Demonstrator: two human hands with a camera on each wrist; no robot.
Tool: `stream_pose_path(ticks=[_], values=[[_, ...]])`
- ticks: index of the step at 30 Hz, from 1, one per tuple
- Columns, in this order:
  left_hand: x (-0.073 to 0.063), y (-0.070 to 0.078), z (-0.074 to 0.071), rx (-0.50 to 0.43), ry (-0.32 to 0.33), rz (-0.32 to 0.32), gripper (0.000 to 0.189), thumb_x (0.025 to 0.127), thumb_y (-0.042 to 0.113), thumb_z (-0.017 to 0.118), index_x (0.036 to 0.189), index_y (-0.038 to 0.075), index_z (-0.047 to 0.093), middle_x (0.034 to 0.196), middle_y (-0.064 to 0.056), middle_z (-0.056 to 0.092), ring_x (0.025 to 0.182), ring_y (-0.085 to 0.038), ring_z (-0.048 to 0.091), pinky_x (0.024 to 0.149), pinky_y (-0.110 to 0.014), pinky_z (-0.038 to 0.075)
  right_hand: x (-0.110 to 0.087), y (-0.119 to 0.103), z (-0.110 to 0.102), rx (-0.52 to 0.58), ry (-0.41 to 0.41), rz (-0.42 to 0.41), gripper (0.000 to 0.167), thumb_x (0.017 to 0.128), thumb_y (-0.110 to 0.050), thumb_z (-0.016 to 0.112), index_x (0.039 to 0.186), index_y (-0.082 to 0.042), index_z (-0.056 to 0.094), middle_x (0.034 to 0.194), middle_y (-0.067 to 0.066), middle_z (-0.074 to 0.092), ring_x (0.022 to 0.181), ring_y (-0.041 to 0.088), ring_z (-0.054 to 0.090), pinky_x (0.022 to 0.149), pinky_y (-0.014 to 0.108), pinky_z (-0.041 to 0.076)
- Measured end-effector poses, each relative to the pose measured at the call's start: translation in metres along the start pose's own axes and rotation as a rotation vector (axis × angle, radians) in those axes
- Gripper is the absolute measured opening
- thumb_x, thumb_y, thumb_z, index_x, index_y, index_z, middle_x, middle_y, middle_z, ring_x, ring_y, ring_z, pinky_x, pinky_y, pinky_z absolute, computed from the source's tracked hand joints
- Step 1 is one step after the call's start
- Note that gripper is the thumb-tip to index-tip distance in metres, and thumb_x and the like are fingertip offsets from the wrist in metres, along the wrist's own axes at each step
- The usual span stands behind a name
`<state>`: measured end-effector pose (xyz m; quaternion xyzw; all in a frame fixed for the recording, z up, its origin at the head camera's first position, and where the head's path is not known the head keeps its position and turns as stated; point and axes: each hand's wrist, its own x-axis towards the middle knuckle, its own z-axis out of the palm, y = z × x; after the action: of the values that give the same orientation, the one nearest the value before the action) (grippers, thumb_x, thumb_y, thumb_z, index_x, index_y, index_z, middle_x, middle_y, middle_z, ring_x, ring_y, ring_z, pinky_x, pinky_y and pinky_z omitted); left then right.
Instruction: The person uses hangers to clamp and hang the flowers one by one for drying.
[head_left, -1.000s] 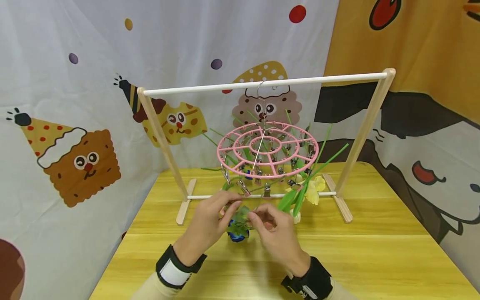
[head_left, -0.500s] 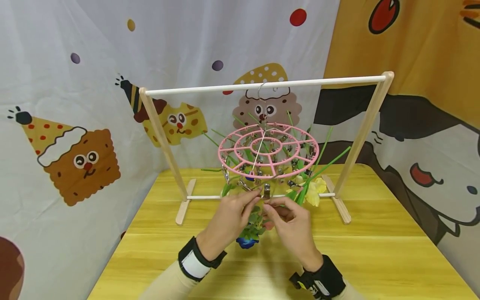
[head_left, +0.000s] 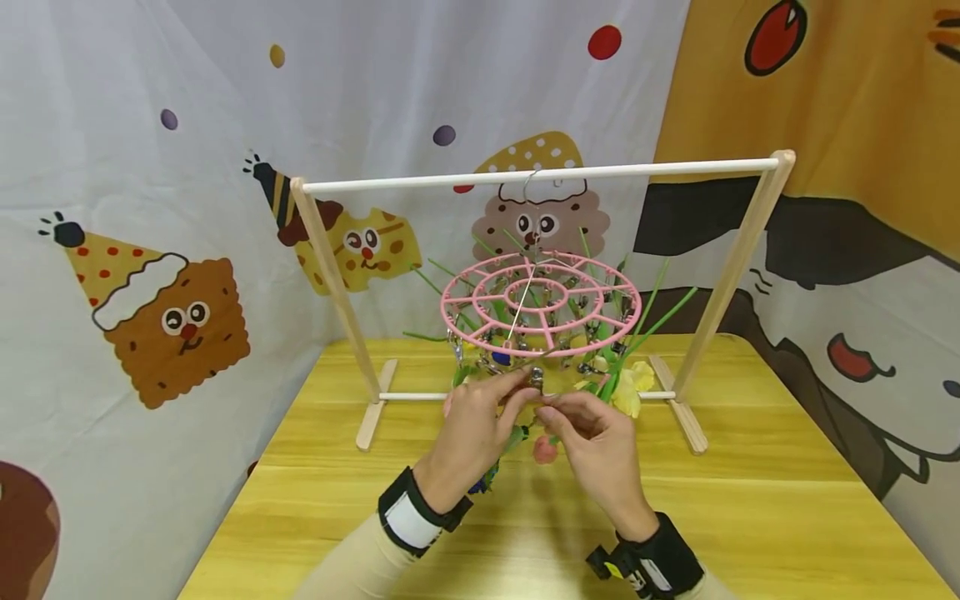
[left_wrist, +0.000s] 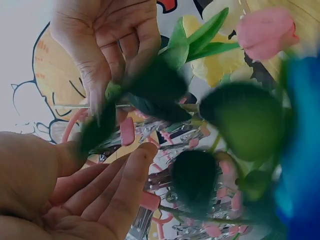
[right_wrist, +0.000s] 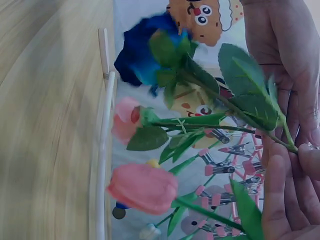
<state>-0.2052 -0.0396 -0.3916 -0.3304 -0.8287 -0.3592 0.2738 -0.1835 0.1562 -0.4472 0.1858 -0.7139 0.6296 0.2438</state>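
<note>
My right hand (head_left: 603, 442) pinches the stem of a blue artificial rose (right_wrist: 142, 55) between thumb and fingers. The rose hangs head down, with green leaves (right_wrist: 247, 82) on its stem; in the head view my left arm partly covers the bloom. Close beside it, my left hand (head_left: 472, 425) holds a metal clip (head_left: 537, 377) with pink tips at the front of the pink round clip hanger (head_left: 551, 352). Leaves hide part of the left thumb in the left wrist view. The stem end is close to the clip; whether it is between the tips is unclear.
The hanger hooks over the white bar (head_left: 420, 182) of a wooden stand (head_left: 333, 283). Several artificial flowers hang from its clips, among them a pink tulip (right_wrist: 142, 188) and a yellow flower (head_left: 633, 387). A wood-grain table (head_left: 757, 517) lies below; a printed curtain (head_left: 360, 100) stands behind.
My left hand has gone from the flower's leaves up and right to the clip. My right hand has moved slightly right and up with the rose stem, and the bloom has swung.
</note>
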Motion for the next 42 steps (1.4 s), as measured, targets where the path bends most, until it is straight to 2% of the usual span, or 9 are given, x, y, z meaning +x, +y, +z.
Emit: stream_pose_path(ticks=[6, 12, 18, 22, 25, 28, 32, 35, 42], values=[[0.003, -0.003, 0.006, -0.009, 0.072, -0.016, 0.026, 0.110, 0.017, 0.083, 0.130, 0.002, 0.087, 0.111, -0.010, 0.092, 0.089, -0.018, 0.089, 0.073, -0.022, 0.069, 0.000, 0.005, 0.001, 0.037, -0.007, 0.013, 0.014, 0.106, 0.004, 0.082, 0.119, -0.001, 0.084, 0.104, 0.025, 0.088, 0.086, 0.019, 0.088, 0.080, 0.040, 0.074], [0.005, -0.005, 0.010, -0.086, 0.099, -0.063, 0.024, 0.110, 0.016, 0.083, 0.128, 0.001, 0.087, 0.108, -0.011, 0.091, 0.090, -0.019, 0.090, 0.081, -0.019, 0.069, 0.001, 0.006, 0.006, 0.091, 0.031, 0.051, 0.014, 0.104, 0.007, 0.083, 0.117, 0.001, 0.083, 0.106, 0.026, 0.087, 0.088, 0.017, 0.089, 0.080, 0.040, 0.074], [0.005, -0.003, 0.014, -0.138, 0.132, -0.142, 0.022, 0.110, 0.018, 0.084, 0.125, 0.004, 0.089, 0.109, -0.009, 0.092, 0.088, -0.018, 0.089, 0.079, -0.023, 0.071, -0.001, 0.008, 0.006, 0.028, 0.053, 0.061, 0.016, 0.103, 0.004, 0.086, 0.118, -0.003, 0.084, 0.104, 0.022, 0.088, 0.086, 0.020, 0.088, 0.076, 0.030, 0.072], [0.006, 0.000, 0.014, -0.194, 0.136, -0.228, 0.021, 0.109, 0.023, 0.086, 0.124, 0.008, 0.089, 0.109, -0.005, 0.092, 0.089, -0.013, 0.089, 0.106, -0.042, 0.069, 0.001, 0.008, 0.005, 0.016, 0.074, 0.059, 0.016, 0.103, 0.004, 0.086, 0.117, -0.004, 0.085, 0.104, 0.022, 0.089, 0.090, 0.014, 0.088, 0.077, 0.025, 0.070], [0.005, 0.000, 0.014, -0.276, 0.112, -0.290, 0.022, 0.109, 0.024, 0.087, 0.125, 0.010, 0.088, 0.110, -0.003, 0.092, 0.092, -0.011, 0.088, 0.111, -0.057, 0.066, 0.003, 0.008, 0.004, 0.032, 0.088, 0.048, 0.016, 0.103, 0.005, 0.086, 0.116, -0.003, 0.085, 0.103, 0.023, 0.088, 0.091, 0.011, 0.088, 0.080, 0.024, 0.070], [0.004, 0.000, 0.012, -0.349, 0.082, -0.329, 0.025, 0.109, 0.024, 0.087, 0.130, 0.011, 0.087, 0.112, -0.003, 0.091, 0.096, -0.012, 0.088, 0.129, -0.066, 0.052, 0.004, 0.008, 0.003, 0.049, 0.092, 0.039, 0.015, 0.103, 0.007, 0.084, 0.116, -0.002, 0.084, 0.102, 0.024, 0.087, 0.091, 0.011, 0.087, 0.080, 0.024, 0.070], [0.003, -0.004, 0.007, -0.393, 0.062, -0.339, 0.023, 0.109, 0.022, 0.086, 0.130, 0.011, 0.087, 0.113, -0.004, 0.091, 0.098, -0.015, 0.088, 0.125, -0.057, 0.059, 0.004, 0.008, 0.002, 0.044, 0.080, 0.038, 0.014, 0.104, 0.005, 0.084, 0.116, -0.001, 0.084, 0.105, 0.021, 0.086, 0.091, 0.013, 0.087, 0.078, 0.024, 0.069], [0.002, -0.008, 0.004, -0.409, 0.066, -0.341, 0.016, 0.108, 0.017, 0.087, 0.123, 0.010, 0.088, 0.113, -0.005, 0.090, 0.095, -0.017, 0.088, 0.091, -0.038, 0.074, 0.005, 0.008, 0.000, 0.049, 0.070, 0.043, 0.013, 0.105, 0.005, 0.083, 0.117, 0.000, 0.084, 0.109, 0.020, 0.085, 0.094, 0.015, 0.088, 0.080, 0.028, 0.070], [0.001, -0.012, 0.002, -0.398, 0.097, -0.353, 0.009, 0.108, 0.008, 0.085, 0.116, 0.009, 0.088, 0.107, -0.005, 0.090, 0.087, -0.018, 0.086, 0.077, -0.024, 0.069, 0.007, 0.008, -0.003, 0.042, 0.073, 0.059, 0.013, 0.104, 0.003, 0.085, 0.117, 0.000, 0.084, 0.105, 0.022, 0.087, 0.093, 0.017, 0.089, 0.082, 0.030, 0.073]])
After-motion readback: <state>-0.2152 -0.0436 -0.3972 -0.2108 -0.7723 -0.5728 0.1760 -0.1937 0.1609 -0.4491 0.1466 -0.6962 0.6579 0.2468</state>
